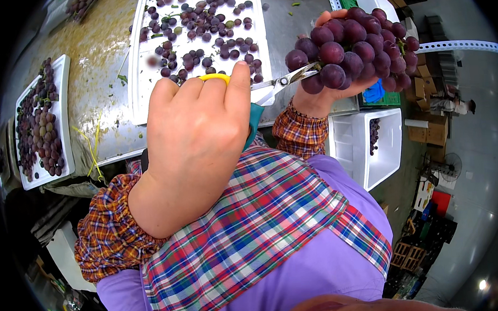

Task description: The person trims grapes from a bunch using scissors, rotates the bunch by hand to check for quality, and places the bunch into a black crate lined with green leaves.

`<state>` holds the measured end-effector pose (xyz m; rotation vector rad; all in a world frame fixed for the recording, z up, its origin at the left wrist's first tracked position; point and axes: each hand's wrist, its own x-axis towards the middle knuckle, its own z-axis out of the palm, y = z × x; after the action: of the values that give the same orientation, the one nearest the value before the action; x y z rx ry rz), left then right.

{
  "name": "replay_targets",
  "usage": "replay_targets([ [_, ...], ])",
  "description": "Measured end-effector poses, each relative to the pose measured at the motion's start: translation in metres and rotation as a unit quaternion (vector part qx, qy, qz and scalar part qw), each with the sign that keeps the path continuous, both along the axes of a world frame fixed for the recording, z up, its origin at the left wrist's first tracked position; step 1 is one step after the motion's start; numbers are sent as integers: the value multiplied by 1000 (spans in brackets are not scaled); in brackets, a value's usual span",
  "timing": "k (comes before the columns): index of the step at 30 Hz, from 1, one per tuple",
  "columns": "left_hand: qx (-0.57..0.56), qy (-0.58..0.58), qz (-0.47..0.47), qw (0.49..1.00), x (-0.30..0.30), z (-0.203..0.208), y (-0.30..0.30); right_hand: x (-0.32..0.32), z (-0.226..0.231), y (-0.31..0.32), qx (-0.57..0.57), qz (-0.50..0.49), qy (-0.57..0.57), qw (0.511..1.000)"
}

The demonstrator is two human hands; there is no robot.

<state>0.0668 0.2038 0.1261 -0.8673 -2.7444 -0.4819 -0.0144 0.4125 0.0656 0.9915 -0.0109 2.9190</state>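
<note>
Left grip (197, 130) clamps scissors (279, 82), right grip (335, 89) clamps grapes (350, 49) over metal table (97, 56).

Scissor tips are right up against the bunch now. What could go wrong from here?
1. The scissors have their blades against the grape bunch; they may nick good berries instead of a stem.
2. The right hand cups the bunch directly behind the blades, so a slip could cut it.
3. The bunch is held beyond the white tray, so cut berries could drop past it.
</note>
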Motion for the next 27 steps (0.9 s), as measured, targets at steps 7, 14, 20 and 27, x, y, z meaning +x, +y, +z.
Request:
replay_targets([
  [7,-14,-15,10,1000,1,0,-2,-5,-3,8,132,-132,-20,982],
  [14,-4,-41,-13,999,2,-7,-6,-9,-8,13,150,-102,72,981],
  [20,22,-101,-68,992,-1,-9,-3,7,14,-14,223,-276,-146,923],
  [27,72,-118,-65,988,-7,-22,1,0,-15,2,56,-173,-122,976],
])
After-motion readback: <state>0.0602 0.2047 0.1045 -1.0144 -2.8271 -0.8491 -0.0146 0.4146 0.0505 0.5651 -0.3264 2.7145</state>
